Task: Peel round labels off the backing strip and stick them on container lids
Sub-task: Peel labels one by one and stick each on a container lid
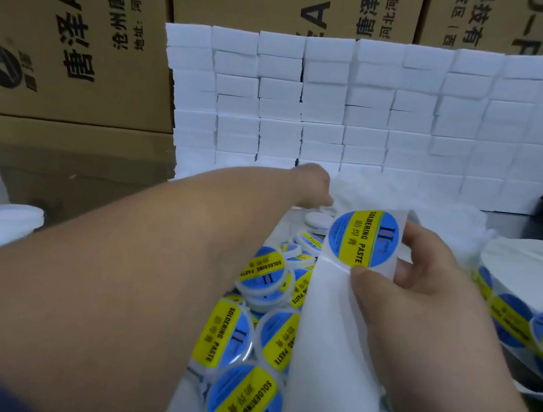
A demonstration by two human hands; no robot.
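A grey worktable (18,179) fills the left and middle of the frame. It is closed at the back by brown cardboard cartons (77,42) printed with Chinese characters. In front of the cartons, across the upper centre and right, stands a wall of small white boxes (361,114) stacked in neat columns.

Round white containers (264,275) lie crowded together in the lower centre. Their lids already carry blue-and-yellow "SOLDERING PASTE" labels. Farther up, at mid-frame, lies an unlabelled white lid (317,219), with a heap of blurred white pieces (451,222) just behind it to the right. What is inside the containers cannot be seen.

The left hand (314,185) reaches far forward over the labelled containers to a spot just above the bare lid. Its forearm crosses the frame from the lower left and covers much of the table. Its fingers point away and are blurred, so I cannot tell how they lie.

The right hand (425,285), right of centre, pinches the white backing strip (342,336), thumb (363,275) on the front and fingers curled behind. One round label (362,238) sits on the strip just above the thumb. The strip hangs down over the containers and hides several.

A label roll (531,267) lies at the right edge, and a blurred white pile (1,225) at the left.
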